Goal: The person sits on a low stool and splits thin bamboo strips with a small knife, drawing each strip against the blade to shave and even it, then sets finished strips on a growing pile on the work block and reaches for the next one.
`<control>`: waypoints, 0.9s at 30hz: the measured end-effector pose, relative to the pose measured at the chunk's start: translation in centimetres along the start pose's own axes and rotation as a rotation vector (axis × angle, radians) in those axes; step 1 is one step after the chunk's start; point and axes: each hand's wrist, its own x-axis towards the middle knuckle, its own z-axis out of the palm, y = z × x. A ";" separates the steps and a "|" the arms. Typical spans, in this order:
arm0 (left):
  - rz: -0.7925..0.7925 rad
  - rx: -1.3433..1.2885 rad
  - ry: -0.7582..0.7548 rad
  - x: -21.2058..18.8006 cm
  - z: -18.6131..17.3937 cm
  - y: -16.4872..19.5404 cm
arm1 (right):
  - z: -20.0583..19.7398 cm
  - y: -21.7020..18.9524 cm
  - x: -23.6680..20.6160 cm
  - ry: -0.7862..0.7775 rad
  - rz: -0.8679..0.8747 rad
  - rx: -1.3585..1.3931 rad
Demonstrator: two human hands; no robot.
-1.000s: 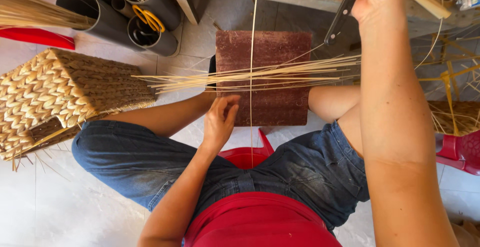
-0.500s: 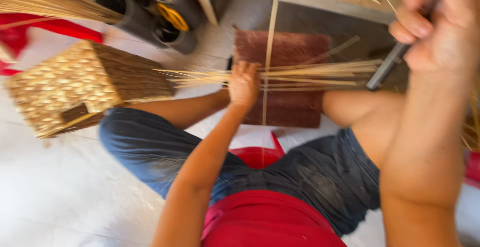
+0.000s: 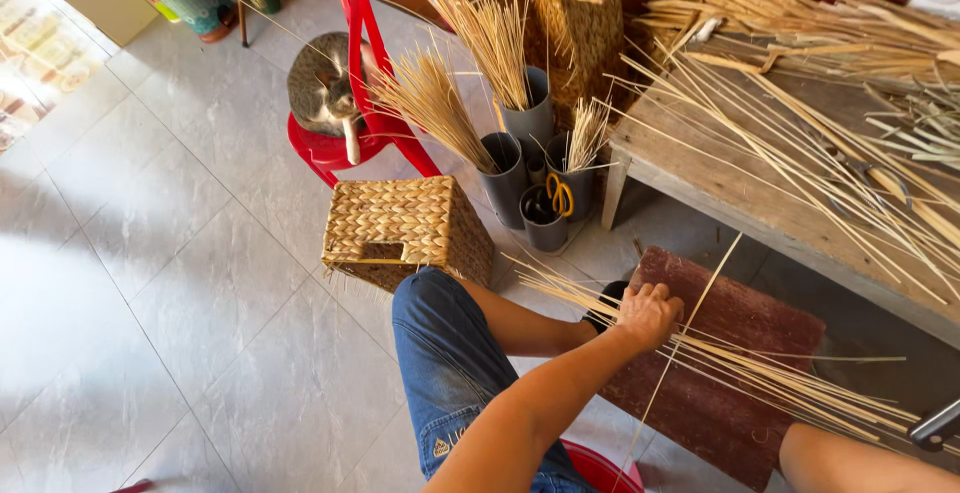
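Left hand: the left hand (image 3: 648,315) is closed in a fist around a bundle of thin cane strips (image 3: 760,371), knuckles up, gripping them over the near end of the reddish-brown mat (image 3: 730,353).
Left arm: forearm runs from the bottom of the view up and right to the mat, crossing above the denim-clad knee (image 3: 440,353); wrist roughly straight.
Right hand: out of view, so its grip cannot be told. A dark tool end (image 3: 935,423) shows at the right edge beyond the mat; what holds it cannot be told.
Cane strips: fan out flat across the mat, running from the fist to the right; one single strip stands crosswise, rising steeply over the mat.
Mat: lies on the tiled floor (image 3: 180,283), partly under the front edge of the wooden desk (image 3: 720,168).
Desk: just behind the mat; loose canes lie scattered over its top.
Woven basket (image 3: 405,228): on the floor left of the mat, near the knee, box-shaped, tilted with a handle slot facing forward.
Grey tubes (image 3: 530,168): behind the mat's left end, beside the desk leg, holding upright cane bundles; yellow-handled scissors (image 3: 560,195) sit in one.
Red chair (image 3: 360,103): well left and behind the mat; a tabby cat (image 3: 320,88) sits on its seat.
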 end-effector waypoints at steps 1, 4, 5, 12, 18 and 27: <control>-0.040 0.013 -0.047 0.2 -0.3 0.2 | -0.6 0.3 -0.7 0.001 -0.003 -0.002; -0.052 0.098 -0.215 0.8 -1.1 0.8 | -1.9 0.9 -2.0 -0.001 -0.014 -0.003; -0.044 0.102 -0.227 0.8 -1.3 1.0 | -2.2 0.8 -2.1 -0.003 -0.018 -0.001; 0.096 0.101 -0.136 -0.1 -1.4 1.0 | -2.1 0.0 -3.3 -0.073 -0.062 0.007; 0.261 0.053 0.059 -1.8 -1.3 0.0 | -1.8 -0.2 -4.2 -0.210 -0.062 0.078; 0.451 -0.019 0.302 -3.7 -0.7 -2.6 | 1.9 5.2 -9.6 -0.395 0.120 0.183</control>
